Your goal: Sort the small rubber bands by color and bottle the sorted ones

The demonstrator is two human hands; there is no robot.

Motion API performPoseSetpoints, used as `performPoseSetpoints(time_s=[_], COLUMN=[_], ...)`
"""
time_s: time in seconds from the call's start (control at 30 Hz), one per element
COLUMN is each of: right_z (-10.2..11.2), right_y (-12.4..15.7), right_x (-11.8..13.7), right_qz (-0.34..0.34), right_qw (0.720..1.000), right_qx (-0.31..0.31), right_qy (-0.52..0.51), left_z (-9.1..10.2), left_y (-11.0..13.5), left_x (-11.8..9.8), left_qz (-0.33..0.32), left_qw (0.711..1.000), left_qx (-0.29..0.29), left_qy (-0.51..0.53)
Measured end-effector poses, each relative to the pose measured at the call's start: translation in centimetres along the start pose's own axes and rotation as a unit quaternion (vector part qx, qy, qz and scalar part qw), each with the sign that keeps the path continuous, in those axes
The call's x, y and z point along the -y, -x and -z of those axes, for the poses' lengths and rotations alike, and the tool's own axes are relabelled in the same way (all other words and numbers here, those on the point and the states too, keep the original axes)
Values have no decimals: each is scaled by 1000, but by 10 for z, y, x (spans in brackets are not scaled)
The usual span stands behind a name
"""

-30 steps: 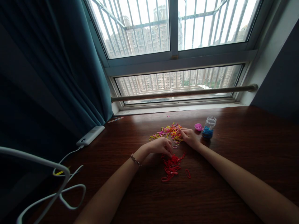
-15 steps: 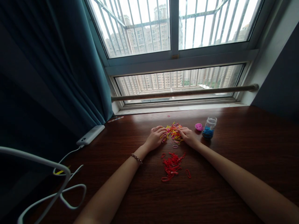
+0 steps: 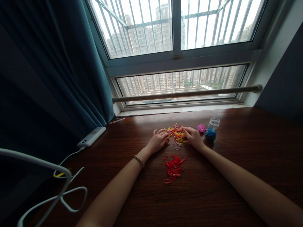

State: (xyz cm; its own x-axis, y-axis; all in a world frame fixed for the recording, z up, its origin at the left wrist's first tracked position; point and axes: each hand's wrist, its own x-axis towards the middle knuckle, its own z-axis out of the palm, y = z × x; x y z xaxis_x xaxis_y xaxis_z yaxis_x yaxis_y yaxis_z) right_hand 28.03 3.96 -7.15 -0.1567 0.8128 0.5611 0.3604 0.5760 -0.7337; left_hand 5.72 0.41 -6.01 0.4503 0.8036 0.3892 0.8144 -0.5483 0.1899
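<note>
A loose heap of small yellow, pink and orange rubber bands [image 3: 176, 132] lies on the dark wooden table between my two hands. My left hand [image 3: 158, 139] rests at the heap's left edge, palm down, its fingers loosely bent and apart. At the opposite edge, my right hand [image 3: 192, 136] touches the bands with outstretched fingertips; its palm is hidden. Nearer to me is a separate pile of red rubber bands [image 3: 174, 167], with one red band lying off to its right. A beaded bracelet [image 3: 139, 161] circles my left wrist.
Right of my right hand stands a lidless clear jar [image 3: 212, 130] with blue contents, beside a small pink cup [image 3: 201, 128]. A white power strip [image 3: 92, 137] and white cable [image 3: 47, 160] occupy the left side. A window with a rail [image 3: 187, 94] bounds the table's far side.
My right hand has shifted slightly right, uncovering more bands on that side of the heap. The left hand has stayed nearly in place. The red pile is unchanged.
</note>
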Motion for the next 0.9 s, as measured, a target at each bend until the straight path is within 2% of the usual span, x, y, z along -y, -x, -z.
performPoseSetpoints(time_s=[0.23,0.5,0.77,0.9], right_z=[-1,-2,-3,-4], right_y=[1,2,3,3], right_x=[-11,-13,-16,-15], right_qz=[-31,-38,-72,-69], right_qw=[998,997,996,997], right_qx=[-58,-45,-45,-45], right_qy=[15,46,-2,8], left_z=[-1,-5,-5,-5], left_y=[0,-3,-3,-3], left_x=[4,16,18,20], left_qz=[4,44,73,79], left_qw=[1000,996,993,991], left_qx=[-31,-69,-95,-110], left_qy=[-1,22,21,24])
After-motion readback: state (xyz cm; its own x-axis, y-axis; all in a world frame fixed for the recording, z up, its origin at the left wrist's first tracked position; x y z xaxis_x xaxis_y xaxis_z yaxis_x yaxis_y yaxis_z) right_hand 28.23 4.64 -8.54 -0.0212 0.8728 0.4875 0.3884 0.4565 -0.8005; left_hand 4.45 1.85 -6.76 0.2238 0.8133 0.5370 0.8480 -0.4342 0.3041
